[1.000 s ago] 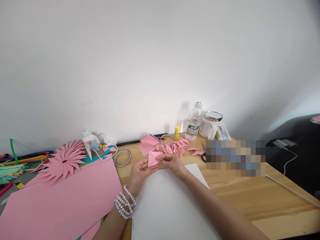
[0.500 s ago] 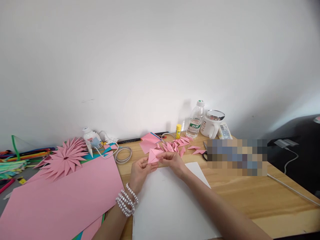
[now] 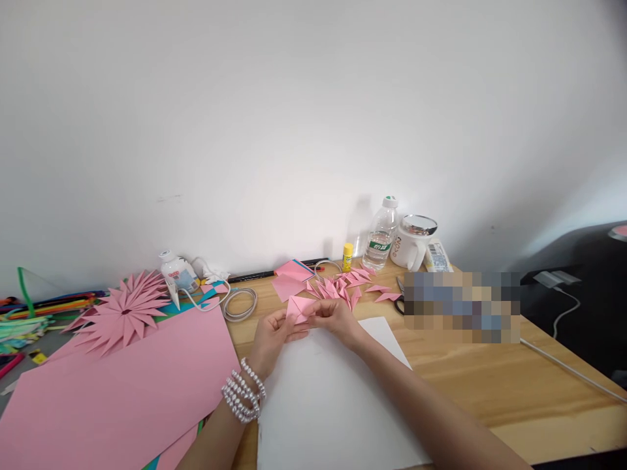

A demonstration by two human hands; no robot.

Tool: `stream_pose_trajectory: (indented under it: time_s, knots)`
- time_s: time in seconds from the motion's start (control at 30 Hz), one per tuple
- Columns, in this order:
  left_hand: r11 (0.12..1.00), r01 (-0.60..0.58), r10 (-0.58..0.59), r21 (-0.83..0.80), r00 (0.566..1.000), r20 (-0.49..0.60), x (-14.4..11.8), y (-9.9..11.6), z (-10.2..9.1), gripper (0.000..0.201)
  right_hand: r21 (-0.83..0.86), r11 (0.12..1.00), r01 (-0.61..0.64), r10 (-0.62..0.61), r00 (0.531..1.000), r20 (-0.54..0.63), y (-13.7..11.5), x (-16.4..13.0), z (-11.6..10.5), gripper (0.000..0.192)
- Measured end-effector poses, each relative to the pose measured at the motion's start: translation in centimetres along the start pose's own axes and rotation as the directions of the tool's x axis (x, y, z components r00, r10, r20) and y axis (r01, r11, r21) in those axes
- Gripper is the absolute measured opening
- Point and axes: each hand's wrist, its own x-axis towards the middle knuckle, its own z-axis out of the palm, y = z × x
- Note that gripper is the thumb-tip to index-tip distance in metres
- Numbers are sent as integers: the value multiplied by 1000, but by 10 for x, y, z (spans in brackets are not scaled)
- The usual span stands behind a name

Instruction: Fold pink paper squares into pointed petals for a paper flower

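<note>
A small folded square of pink paper (image 3: 300, 307) is held up over the far end of a white board (image 3: 337, 398). My left hand (image 3: 274, 333) grips its left and lower edge between thumb and fingers. On the right side, my right hand (image 3: 333, 320) pinches the same paper. Creases cross the paper's face; its lower part is covered by my fingers. Just beyond my hands lies a pile of folded pink paper pieces (image 3: 337, 285). Beside that pile are flat pink sheets (image 3: 289, 287).
At left, a pink pointed paper rosette (image 3: 126, 312) rests by large pink sheets (image 3: 137, 385). A white bottle (image 3: 179, 272) and coiled cable (image 3: 240, 305) stand behind. A glue stick (image 3: 347, 258), water bottle (image 3: 381, 235), mug (image 3: 413, 243) and scissors (image 3: 400, 304) are at right.
The paper has shifted slightly left, and my left thumb now lies over its front. Both hands still hold it. The whole view has moved a little.
</note>
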Motion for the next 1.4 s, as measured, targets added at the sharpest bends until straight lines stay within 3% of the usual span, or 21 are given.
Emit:
stream_pose_trajectory:
  time_s: [0.13,0.27,0.33,0.43,0.57,0.73,0.9,1.03,1.13,1.4]
  knots:
    - [996,23,-20,87,999,-36,0,-1,-2,34,-47,997,58,-56,998,41,-3,-3,5,18]
    - [976,70,-74,207,997,12,-1,-1,-3,33,-68,991,115,-114,993,26,-8,-5,7,18]
    - [968,68,-71,240,997,7,-1,-2,-2,33,-37,993,114,-113,993,42,-9,-6,7,28]
    - [982,31,-22,184,998,-52,0,-5,-1,30,-16,996,93,-93,995,29,-9,-6,6,40]
    - [997,22,-17,70,998,-66,1,-9,-2,29,-40,995,88,-86,995,52,-6,-4,6,23]
    - [994,48,-37,94,992,-120,1,-5,-3,27,-114,981,158,-155,987,35,-5,-3,8,21]
    - [998,59,-56,31,994,-96,0,-2,-1,33,-224,964,146,-161,985,-53,-7,-6,10,22]
    - [999,12,-16,-33,991,-129,0,-4,-2,29,-261,937,232,-240,971,4,-10,-9,12,20]
    - [999,-17,13,-27,990,-142,1,-6,-5,24,-242,947,209,-197,978,72,-12,-10,12,23]
    - [998,-32,41,61,987,-153,2,-6,-2,25,-89,996,17,-7,994,110,-13,-8,9,31]
